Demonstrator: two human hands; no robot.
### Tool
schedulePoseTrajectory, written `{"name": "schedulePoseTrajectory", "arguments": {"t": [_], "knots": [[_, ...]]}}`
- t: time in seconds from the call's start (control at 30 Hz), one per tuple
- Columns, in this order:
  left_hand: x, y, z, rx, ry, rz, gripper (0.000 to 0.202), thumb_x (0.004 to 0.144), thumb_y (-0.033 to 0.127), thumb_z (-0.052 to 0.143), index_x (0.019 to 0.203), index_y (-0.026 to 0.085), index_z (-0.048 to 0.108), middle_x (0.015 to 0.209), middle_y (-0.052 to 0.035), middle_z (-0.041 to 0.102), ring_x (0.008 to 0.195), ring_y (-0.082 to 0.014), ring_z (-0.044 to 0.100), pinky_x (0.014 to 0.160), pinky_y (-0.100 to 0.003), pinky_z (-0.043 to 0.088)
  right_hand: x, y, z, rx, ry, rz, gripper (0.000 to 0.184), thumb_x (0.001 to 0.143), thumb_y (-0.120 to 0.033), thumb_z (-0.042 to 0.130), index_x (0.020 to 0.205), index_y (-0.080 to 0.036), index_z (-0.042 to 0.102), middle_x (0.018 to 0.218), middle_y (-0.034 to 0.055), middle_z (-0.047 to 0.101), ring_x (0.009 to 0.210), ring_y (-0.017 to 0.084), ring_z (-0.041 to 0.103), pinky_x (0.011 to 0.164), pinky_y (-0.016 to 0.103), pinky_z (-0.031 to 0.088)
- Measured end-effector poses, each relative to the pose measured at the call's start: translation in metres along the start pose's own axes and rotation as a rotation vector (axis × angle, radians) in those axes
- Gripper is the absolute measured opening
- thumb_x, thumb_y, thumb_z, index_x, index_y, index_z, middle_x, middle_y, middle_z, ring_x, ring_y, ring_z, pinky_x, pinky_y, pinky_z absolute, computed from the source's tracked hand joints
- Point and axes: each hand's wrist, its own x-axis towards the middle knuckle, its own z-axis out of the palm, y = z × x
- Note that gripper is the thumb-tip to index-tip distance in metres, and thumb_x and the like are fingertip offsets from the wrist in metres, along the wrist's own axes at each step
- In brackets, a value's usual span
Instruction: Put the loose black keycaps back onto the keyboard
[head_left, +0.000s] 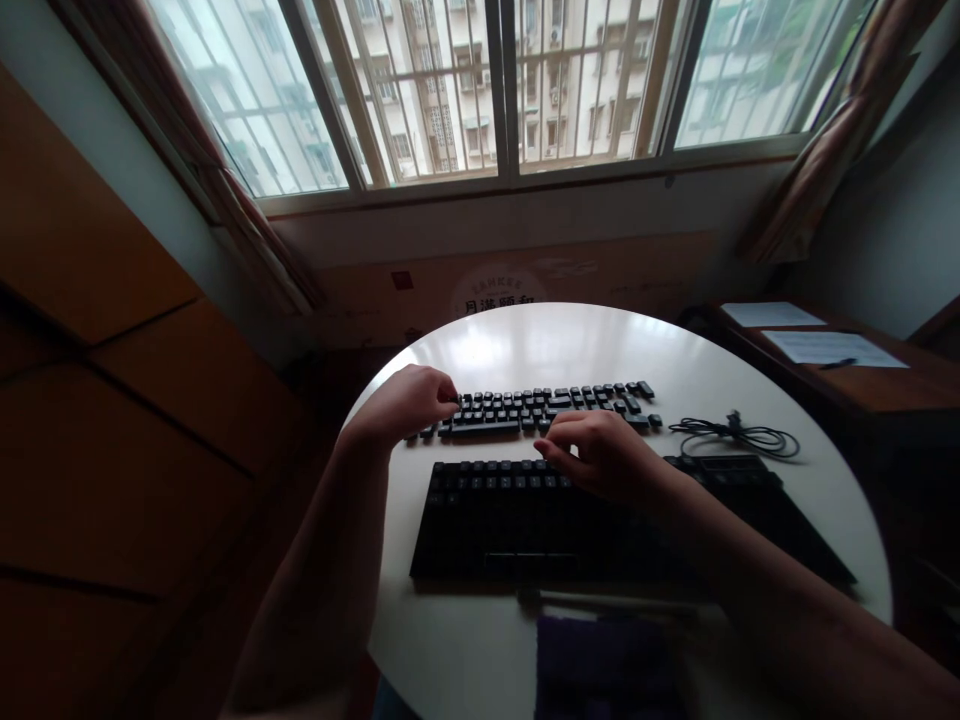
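Note:
Rows of loose black keycaps lie in keyboard order on the white round table. My left hand is at the left end of these rows, thumb and fingers pinched together around a keycap that is mostly hidden. Nearer to me lies a black keyboard with keycaps along its upper rows; the dark lower part shows little detail. My right hand hovers over the keyboard's upper edge, just below the loose keycaps. Its fingers are curled towards the thumb, and whatever may be between the tips is too small to make out.
A coiled black cable lies right of the keycaps. Close to me are a thin rod-like tool and a dark purple cloth-like item. At the right, a brown desk bears papers and a pen.

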Motion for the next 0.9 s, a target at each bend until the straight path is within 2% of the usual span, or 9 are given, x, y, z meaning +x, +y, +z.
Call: {"name": "schedulePoseTrajectory", "arguments": {"t": [0.13, 0.23, 0.3, 0.43, 0.53, 0.63, 0.73, 0.8, 0.9], "knots": [[-0.023, 0.035, -0.009, -0.065, -0.248, 0.059, 0.015, 0.071, 0.032, 0.066, 0.078, 0.026, 0.078, 0.063, 0.0011, 0.069, 0.061, -0.0174, 0.062, 0.061, -0.027, 0.044, 0.0, 0.004, 0.001, -0.016, -0.014, 0.014, 0.033, 0.097, -0.032, 0.054, 0.069, -0.017, 0.063, 0.068, 0.0011, 0.061, 0.058, 0.011, 0.052, 0.058, 0.025, 0.036], [-0.029, 0.047, -0.011, -0.089, -0.381, 0.126, 0.013, 0.07, 0.028, 0.066, 0.075, 0.028, 0.077, 0.065, 0.0024, 0.069, 0.059, -0.0164, 0.061, 0.057, -0.026, 0.041, 0.0, 0.006, 0.0, 0.001, -0.013, 0.023, 0.033, 0.097, -0.031, 0.054, 0.068, -0.017, 0.062, 0.068, 0.0013, 0.061, 0.058, 0.011, 0.052, 0.058, 0.025, 0.036], [-0.029, 0.048, -0.011, -0.071, -0.417, 0.177, 0.014, 0.071, 0.025, 0.065, 0.077, 0.028, 0.077, 0.067, 0.0026, 0.07, 0.059, -0.0154, 0.06, 0.055, -0.026, 0.04, 0.001, 0.007, -0.001, 0.021, -0.009, 0.031, 0.033, 0.097, -0.031, 0.054, 0.067, -0.017, 0.062, 0.068, 0.0013, 0.061, 0.057, 0.011, 0.052, 0.058, 0.024, 0.035], [-0.034, 0.047, -0.01, -0.066, -0.411, 0.224, 0.016, 0.078, 0.028, 0.063, 0.085, 0.025, 0.077, 0.071, 0.0022, 0.07, 0.061, -0.014, 0.061, 0.057, -0.024, 0.041, 0.001, 0.007, -0.004, 0.024, -0.008, 0.051, 0.035, 0.096, -0.032, 0.054, 0.065, -0.016, 0.061, 0.066, 0.0007, 0.059, 0.055, 0.01, 0.048, 0.056, 0.024, 0.033], [-0.05, 0.045, 0.0, -0.11, -0.294, 0.269, 0.017, 0.084, 0.026, 0.062, 0.094, 0.024, 0.076, 0.079, 0.0013, 0.073, 0.068, -0.0141, 0.064, 0.064, -0.023, 0.045, 0.001, 0.007, -0.003, 0.014, -0.007, 0.052, 0.037, 0.096, -0.033, 0.053, 0.064, -0.016, 0.06, 0.065, 0.0006, 0.057, 0.054, 0.01, 0.047, 0.056, 0.024, 0.031], [-0.075, 0.037, 0.021, -0.113, 0.017, 0.247, 0.016, 0.088, 0.026, 0.063, 0.098, 0.023, 0.075, 0.089, -0.0014, 0.074, 0.082, -0.017, 0.066, 0.078, -0.027, 0.049, 0.0, 0.009, -0.002, 0.022, 0.001, 0.045, 0.037, 0.096, -0.033, 0.053, 0.063, -0.017, 0.059, 0.065, 0.0009, 0.057, 0.056, 0.011, 0.047, 0.056, 0.024, 0.031], [-0.1, 0.026, 0.047, -0.111, 0.221, 0.236, 0.016, 0.09, 0.026, 0.062, 0.101, 0.023, 0.072, 0.101, -0.0051, 0.072, 0.092, -0.02, 0.066, 0.082, -0.032, 0.052, 0.0, 0.011, 0.0, 0.023, 0.008, 0.031, 0.038, 0.095, -0.033, 0.053, 0.061, -0.017, 0.056, 0.063, 0.0007, 0.056, 0.055, 0.011, 0.047, 0.057, 0.025, 0.031], [-0.113, 0.021, 0.062, -0.136, 0.301, 0.256, 0.017, 0.091, 0.025, 0.06, 0.104, 0.022, 0.07, 0.106, -0.007, 0.07, 0.097, -0.0209, 0.065, 0.086, -0.034, 0.053, 0.0, 0.013, 0.0, 0.025, 0.009, 0.021, 0.039, 0.095, -0.032, 0.052, 0.059, -0.017, 0.054, 0.063, 0.0008, 0.055, 0.055, 0.011, 0.046, 0.057, 0.025, 0.03], [-0.125, 0.021, 0.074, -0.149, 0.344, 0.27, 0.015, 0.089, 0.022, 0.061, 0.102, 0.02, 0.068, 0.106, -0.0084, 0.068, 0.099, -0.0222, 0.063, 0.089, -0.037, 0.053, 0.0, 0.015, 0.001, 0.025, 0.012, 0.023, 0.04, 0.095, -0.033, 0.052, 0.058, -0.017, 0.053, 0.063, 0.0011, 0.054, 0.055, 0.011, 0.045, 0.057, 0.026, 0.03]]}}
